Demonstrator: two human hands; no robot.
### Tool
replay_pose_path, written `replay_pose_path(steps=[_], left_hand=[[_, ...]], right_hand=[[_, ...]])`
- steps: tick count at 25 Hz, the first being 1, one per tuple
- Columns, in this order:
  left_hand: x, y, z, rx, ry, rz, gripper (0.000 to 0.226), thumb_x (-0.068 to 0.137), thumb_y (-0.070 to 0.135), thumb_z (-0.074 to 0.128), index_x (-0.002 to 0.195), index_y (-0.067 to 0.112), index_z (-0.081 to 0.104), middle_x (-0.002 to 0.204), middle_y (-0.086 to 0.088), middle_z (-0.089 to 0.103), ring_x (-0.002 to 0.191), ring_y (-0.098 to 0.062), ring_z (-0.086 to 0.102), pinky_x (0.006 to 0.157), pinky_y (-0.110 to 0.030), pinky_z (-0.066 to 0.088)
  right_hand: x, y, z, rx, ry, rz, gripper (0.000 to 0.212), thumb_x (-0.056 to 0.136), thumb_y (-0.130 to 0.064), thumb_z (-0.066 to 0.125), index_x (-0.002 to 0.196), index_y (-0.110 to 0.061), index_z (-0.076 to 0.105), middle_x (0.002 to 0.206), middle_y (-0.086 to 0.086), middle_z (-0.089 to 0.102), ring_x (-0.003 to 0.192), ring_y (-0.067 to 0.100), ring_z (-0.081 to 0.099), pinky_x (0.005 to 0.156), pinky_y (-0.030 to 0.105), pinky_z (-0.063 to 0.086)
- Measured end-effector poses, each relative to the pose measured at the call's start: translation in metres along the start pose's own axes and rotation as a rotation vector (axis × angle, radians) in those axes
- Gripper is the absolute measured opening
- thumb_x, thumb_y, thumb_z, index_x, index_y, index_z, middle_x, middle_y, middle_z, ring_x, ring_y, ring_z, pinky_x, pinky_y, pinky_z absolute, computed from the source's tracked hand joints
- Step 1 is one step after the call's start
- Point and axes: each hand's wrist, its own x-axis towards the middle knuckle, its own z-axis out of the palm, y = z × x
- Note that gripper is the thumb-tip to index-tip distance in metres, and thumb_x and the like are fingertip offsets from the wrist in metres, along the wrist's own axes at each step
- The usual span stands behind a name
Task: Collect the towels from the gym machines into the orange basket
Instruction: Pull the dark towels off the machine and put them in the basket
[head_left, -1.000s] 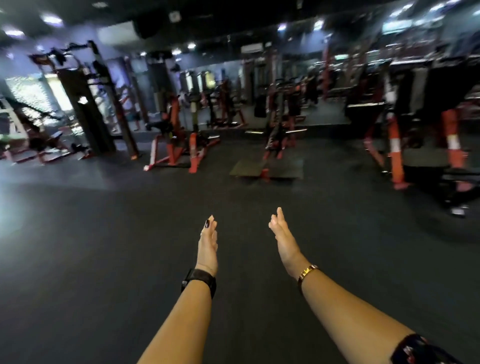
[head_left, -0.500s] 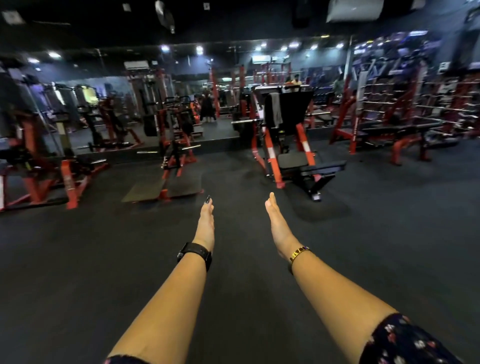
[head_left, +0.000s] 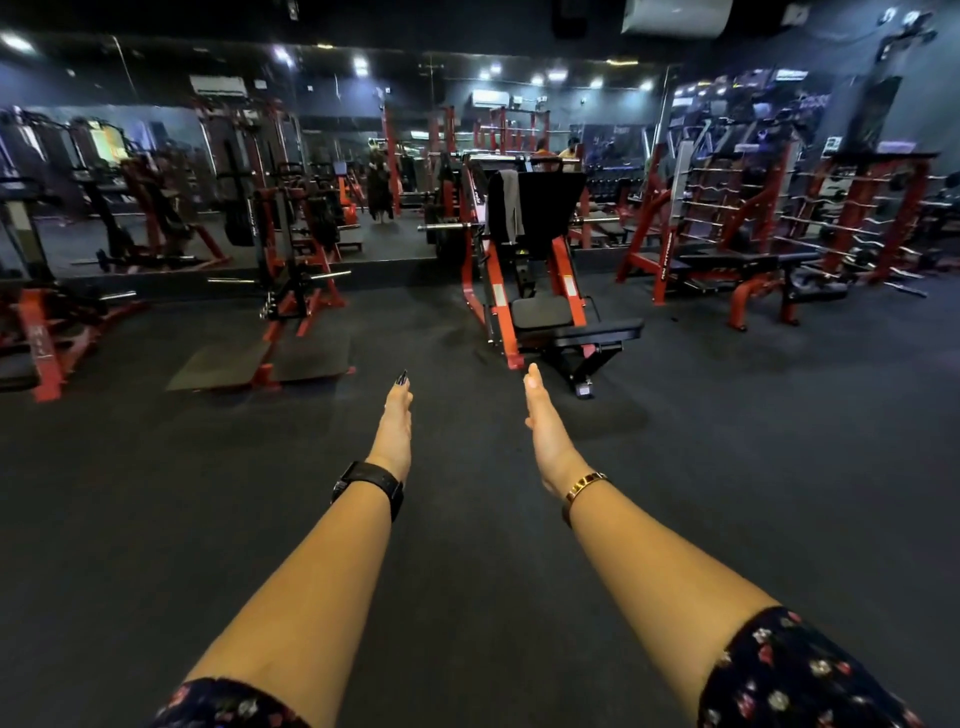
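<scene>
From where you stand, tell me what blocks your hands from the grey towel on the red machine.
Only bare floor lies between the left hand, right hand and the red machine. The grey towel drapes its upright black pad; its low black seat juts out below, slightly right.

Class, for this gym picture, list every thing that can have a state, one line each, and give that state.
Left hand: open, fingers straight, holding nothing.
Right hand: open, fingers straight, holding nothing.
Red machine: seat unoccupied.
Grey towel: draped over that machine's top edge, hanging down, not yet collected.
Black watch: strapped on the left wrist.
Gold bracelet: worn on the right wrist.
</scene>
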Motion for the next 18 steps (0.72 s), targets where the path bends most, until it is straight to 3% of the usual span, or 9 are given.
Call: replay_pose_path(steps=[7,18], left_hand=[[0.109,-0.008,0.035,-0.002,-0.051,-0.016,0.063,0.098,0.053,0.027,0.154,0.024,0.018,0.161,0.004,0.016,0.15,-0.014,0.011,0.122,-0.036,0.007],[0.385,0.032,0.064,-0.006,-0.081,0.029,0.062,0.1,0.051,0.023,0.154,0.022,0.018,0.161,0.001,0.016,0.149,-0.014,0.012,0.121,-0.034,0.008]], right_hand=[[0.114,0.023,-0.013,-0.022,0.004,-0.003,0.056,0.099,-0.056,0.02,0.151,-0.041,0.006,0.161,-0.012,0.005,0.149,0.018,0.008,0.118,0.042,0.005],[0.401,0.026,-0.006,0.03,0.019,-0.024,0.058,0.098,-0.057,0.022,0.151,-0.039,0.008,0.161,-0.013,0.008,0.148,0.011,0.007,0.119,0.039,0.006]])
